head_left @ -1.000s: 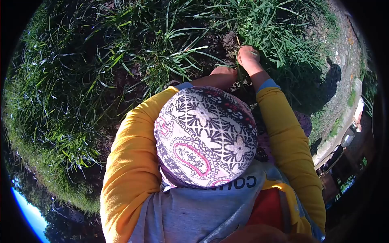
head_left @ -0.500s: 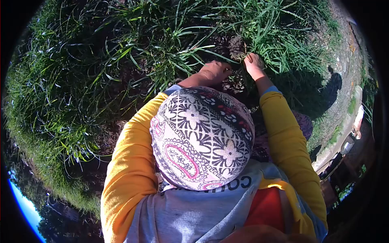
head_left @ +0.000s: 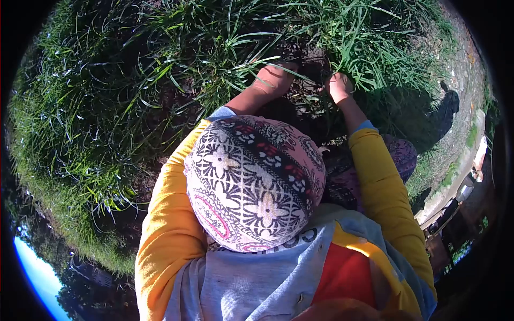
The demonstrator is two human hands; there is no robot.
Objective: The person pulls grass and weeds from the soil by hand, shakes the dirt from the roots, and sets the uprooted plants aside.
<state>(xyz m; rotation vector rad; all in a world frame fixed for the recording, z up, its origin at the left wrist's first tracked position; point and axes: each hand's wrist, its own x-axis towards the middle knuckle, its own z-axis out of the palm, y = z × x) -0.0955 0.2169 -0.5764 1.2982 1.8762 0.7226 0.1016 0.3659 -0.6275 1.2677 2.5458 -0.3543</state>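
Observation:
My left hand (head_left: 277, 77) reaches into the grass at the upper middle, above a patch of dark soil (head_left: 313, 64). Its back faces me, and its fingers are lost in shadow and behind blades. To its right, across a narrow gap, my right hand (head_left: 339, 86) is closed at the lower edge of a green grass clump (head_left: 364, 51). Whatever its curled fingers hold is hidden. Long grass blades (head_left: 257, 67) cross beside my left hand.
My bent knee in patterned cloth (head_left: 257, 184) fills the middle, below my hands. My other patterned leg (head_left: 399, 155) shows under my right sleeve. Thick grass (head_left: 96, 117) spreads on the left. A dirt strip (head_left: 466, 69) and a pale kerb (head_left: 455, 179) run along the right.
My left hand has shifted left and up, and my right hand slightly right and down, widening the gap. The rooty soil clump between them no longer shows clearly. My knee has shifted left.

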